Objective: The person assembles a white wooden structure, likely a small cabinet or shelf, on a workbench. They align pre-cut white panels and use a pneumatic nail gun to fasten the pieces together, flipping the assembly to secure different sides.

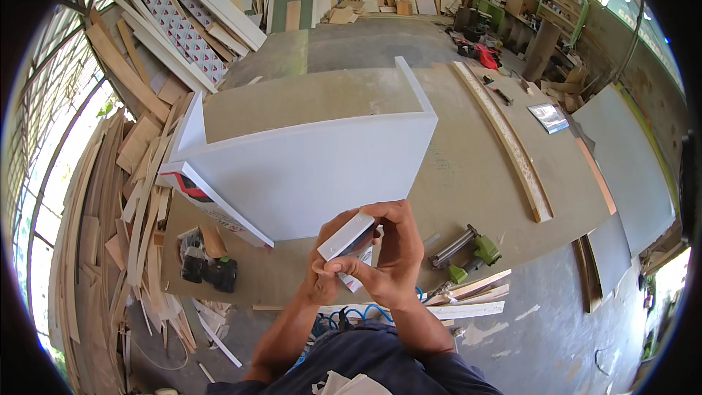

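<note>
Close to my body, both hands are raised in front of the table edge around a small white box with a dark side. My left hand grips it from the left, thumb near its lower end. My right hand curls around the right side, with its thumb and fingers bent against it. A white printed piece shows below the box between my hands; whether it belongs to the box I cannot tell. Just beyond stands a white panel assembly with two side panels and a long front panel.
The assembly rests on a large brown worktable. A green nail gun lies to the right, a dark cordless power tool to the left. A long wooden strip runs along the right. Wood offcuts crowd the left side.
</note>
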A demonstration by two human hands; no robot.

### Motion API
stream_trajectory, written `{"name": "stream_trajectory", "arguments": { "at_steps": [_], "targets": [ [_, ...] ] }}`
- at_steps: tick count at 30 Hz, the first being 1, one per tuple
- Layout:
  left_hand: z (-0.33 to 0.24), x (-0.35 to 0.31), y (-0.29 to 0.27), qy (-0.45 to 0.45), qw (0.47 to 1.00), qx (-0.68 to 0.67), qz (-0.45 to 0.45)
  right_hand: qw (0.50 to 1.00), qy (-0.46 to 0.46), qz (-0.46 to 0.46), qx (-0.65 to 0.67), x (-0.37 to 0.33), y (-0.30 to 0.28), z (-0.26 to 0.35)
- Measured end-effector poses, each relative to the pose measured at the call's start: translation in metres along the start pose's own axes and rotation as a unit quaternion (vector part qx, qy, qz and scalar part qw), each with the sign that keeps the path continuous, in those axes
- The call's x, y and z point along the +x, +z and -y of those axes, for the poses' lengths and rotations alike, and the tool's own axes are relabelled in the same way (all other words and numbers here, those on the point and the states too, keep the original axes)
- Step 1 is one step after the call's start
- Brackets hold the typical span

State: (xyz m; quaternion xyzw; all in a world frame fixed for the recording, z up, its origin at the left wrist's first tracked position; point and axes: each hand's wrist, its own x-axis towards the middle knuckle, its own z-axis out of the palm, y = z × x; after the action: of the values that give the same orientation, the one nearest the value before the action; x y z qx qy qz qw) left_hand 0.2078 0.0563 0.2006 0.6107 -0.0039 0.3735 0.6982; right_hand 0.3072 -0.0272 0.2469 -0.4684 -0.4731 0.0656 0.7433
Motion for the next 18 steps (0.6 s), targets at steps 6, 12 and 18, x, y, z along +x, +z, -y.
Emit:
{"name": "stream_trajectory", "arguments": {
  "at_steps": [6, 12, 18],
  "targets": [
    [-0.001, -0.005, 0.004, -0.028, 0.998, -0.020, -0.050, 0.998, 0.026, -0.010, 0.062, -0.008, 0.000, -0.010],
    [0.008, 0.008, 0.006, -0.015, 1.000, -0.013, 0.015, 1.000, -0.018, -0.013, -0.002, 0.005, 0.003, 0.004],
    [0.005, -0.003, 0.005, 0.011, 0.999, 0.042, 0.005, 0.999, -0.018, -0.020, 0.018, 0.004, -0.001, -0.009]
  ]
}}
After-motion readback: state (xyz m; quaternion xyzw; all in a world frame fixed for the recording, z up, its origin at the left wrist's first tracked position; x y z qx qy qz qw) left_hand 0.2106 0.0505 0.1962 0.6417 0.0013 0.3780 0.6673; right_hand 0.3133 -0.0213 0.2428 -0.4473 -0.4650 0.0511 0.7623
